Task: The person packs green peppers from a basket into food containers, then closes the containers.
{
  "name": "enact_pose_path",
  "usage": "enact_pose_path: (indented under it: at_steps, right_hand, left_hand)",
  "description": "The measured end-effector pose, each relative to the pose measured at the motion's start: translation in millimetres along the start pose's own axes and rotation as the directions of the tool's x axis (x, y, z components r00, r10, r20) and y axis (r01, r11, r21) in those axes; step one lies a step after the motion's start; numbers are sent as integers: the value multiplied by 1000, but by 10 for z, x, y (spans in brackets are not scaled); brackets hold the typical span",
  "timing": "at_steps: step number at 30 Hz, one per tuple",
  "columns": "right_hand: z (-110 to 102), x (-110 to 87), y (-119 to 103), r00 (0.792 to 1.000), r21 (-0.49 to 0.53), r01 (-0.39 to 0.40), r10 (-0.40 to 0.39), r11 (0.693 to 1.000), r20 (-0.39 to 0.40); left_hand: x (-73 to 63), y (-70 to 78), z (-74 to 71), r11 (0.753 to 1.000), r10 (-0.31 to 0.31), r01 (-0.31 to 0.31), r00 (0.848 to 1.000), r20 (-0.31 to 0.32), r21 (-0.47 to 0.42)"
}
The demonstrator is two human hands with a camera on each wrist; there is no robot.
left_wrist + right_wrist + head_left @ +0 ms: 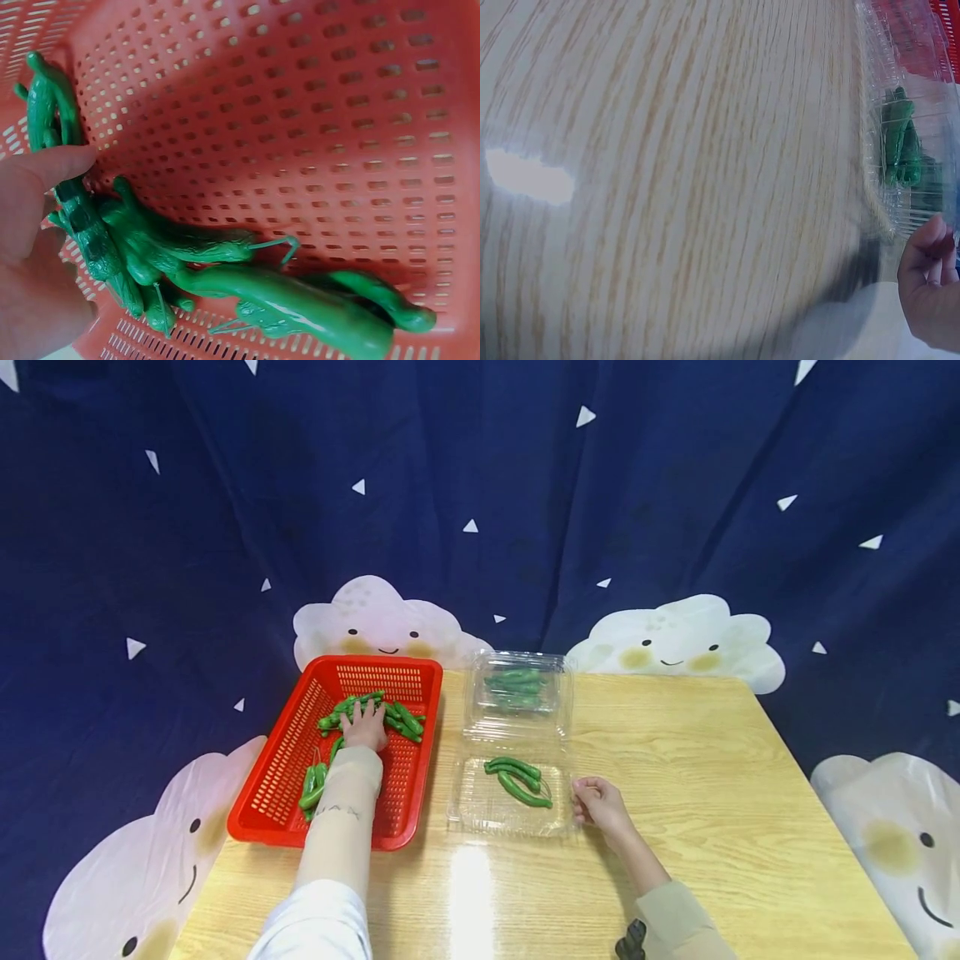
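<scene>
My left hand (365, 727) reaches into a red plastic basket (423, 760), its fingers spread over a pile of green peppers (407, 718). In the left wrist view the thumb (64, 163) lies across one of these peppers (82, 225). A hinged clear plastic box (472, 814) lies open on the table, with a few green peppers (522, 791) in its near half. My right hand (603, 808) pinches the right edge of that box between thumb and curled fingers. In the right wrist view, peppers (901, 142) show through the plastic.
More green peppers (516, 681) show through the clear lid half (480, 718) at the back. Further peppers (312, 785) lie at the basket's left side. Everything stands on a wooden table (675, 743), before a dark blue curtain (525, 485) with cloud pictures.
</scene>
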State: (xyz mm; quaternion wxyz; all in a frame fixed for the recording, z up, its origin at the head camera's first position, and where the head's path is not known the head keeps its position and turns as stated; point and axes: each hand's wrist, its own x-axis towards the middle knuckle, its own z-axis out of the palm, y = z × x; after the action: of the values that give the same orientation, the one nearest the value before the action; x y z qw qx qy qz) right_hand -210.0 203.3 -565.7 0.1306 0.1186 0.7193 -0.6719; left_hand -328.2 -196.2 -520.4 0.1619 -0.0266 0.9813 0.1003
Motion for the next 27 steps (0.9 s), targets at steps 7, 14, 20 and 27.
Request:
enact_pose_path:
  at_steps: [7,14,20,27]
  right_hand:
    - [-4,-2,-17,1000,-26,3,-4,1000,-14]
    - [-2,-15,-20,1000,-30,1,-2,1000,-21]
    - [-3,-12,-7,1000,-23,-6,5,1000,-20]
    - [-2,1,5,1000,-18,-3,3,1000,-12]
  left_hand:
    - [23,14,85,999,11,-11,1000,-7,32]
    - [4,27,193,998,6,-4,999,-40,57]
    - [-23,21,257,1000,6,-4,997,-81,29]
    - [-28,37,246,999,30,-26,991,-132,30]
